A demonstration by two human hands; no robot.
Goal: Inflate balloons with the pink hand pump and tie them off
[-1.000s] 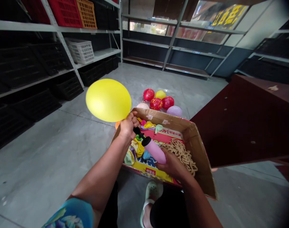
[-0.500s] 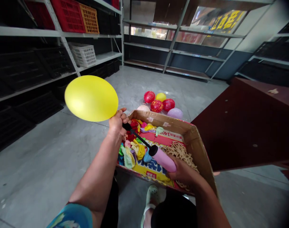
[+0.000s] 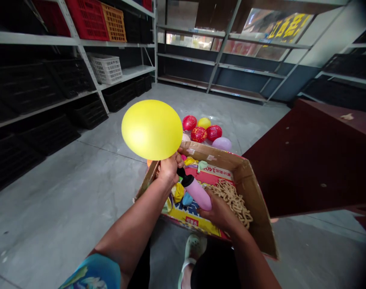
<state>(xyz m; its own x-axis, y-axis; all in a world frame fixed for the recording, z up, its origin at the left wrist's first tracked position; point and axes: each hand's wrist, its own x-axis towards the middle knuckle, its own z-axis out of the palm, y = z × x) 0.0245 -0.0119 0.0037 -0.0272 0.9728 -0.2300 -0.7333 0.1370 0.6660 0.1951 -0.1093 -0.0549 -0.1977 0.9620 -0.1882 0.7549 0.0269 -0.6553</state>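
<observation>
An inflated yellow balloon (image 3: 152,129) sits on the nozzle end of a pink and black hand pump (image 3: 198,193). My left hand (image 3: 170,168) is closed around the balloon's neck, by the pump's black end. Wrapped round the pink barrel is my right hand (image 3: 214,210). Little of the pump's black rod shows between the hands. Both hands are over a cardboard box (image 3: 243,166). Inside it lie limp balloons, among them a yellow one (image 3: 178,192), a blue one (image 3: 187,199) and a mint one (image 3: 202,166). My left hand and forearm hide part of them.
A heap of beige cord-like pieces (image 3: 231,196) lies in the box's right side. Beyond the box, inflated red balloons (image 3: 199,134), a yellow one and a lilac balloon (image 3: 221,143) rest on the floor. A dark red panel (image 3: 297,160) stands at right; shelves with crates (image 3: 106,68) stand left.
My left hand and the yellow balloon have moved right, towards my right hand. The pump has shortened, its rod sliding into the barrel, and the barrel has shifted slightly left.
</observation>
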